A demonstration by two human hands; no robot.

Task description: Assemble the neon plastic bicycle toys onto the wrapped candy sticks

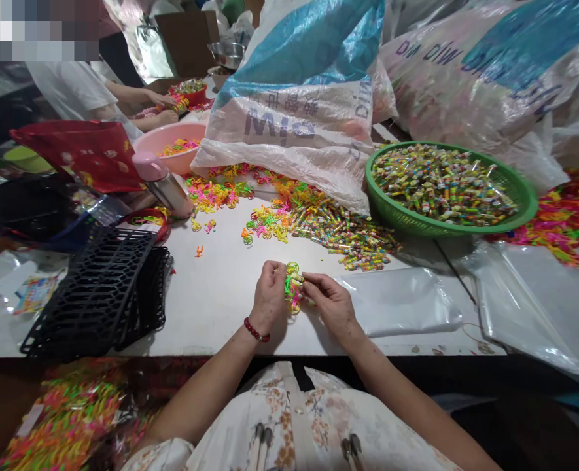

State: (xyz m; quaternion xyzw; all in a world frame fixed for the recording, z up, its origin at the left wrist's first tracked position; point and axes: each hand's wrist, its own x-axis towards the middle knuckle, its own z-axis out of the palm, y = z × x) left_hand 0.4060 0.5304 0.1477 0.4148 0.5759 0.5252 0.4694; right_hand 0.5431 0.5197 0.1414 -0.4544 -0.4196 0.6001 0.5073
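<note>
White bench [220,294] spreads under the work; near its front edge the left hand [268,297] is curled shut around a cluster of neon plastic rings [293,288], and the right hand [331,302] pinches the same cluster with closed fingertips; beside them lies a clear plastic bag [397,301]; farther off, loose wrapped candies [352,239], a green basket [525,209], big sacks [299,111].

left hand [268,296], right hand [332,302], fingertips pinched together

The left hand [268,296] perhaps hides part of the neon rings [293,288].
</note>
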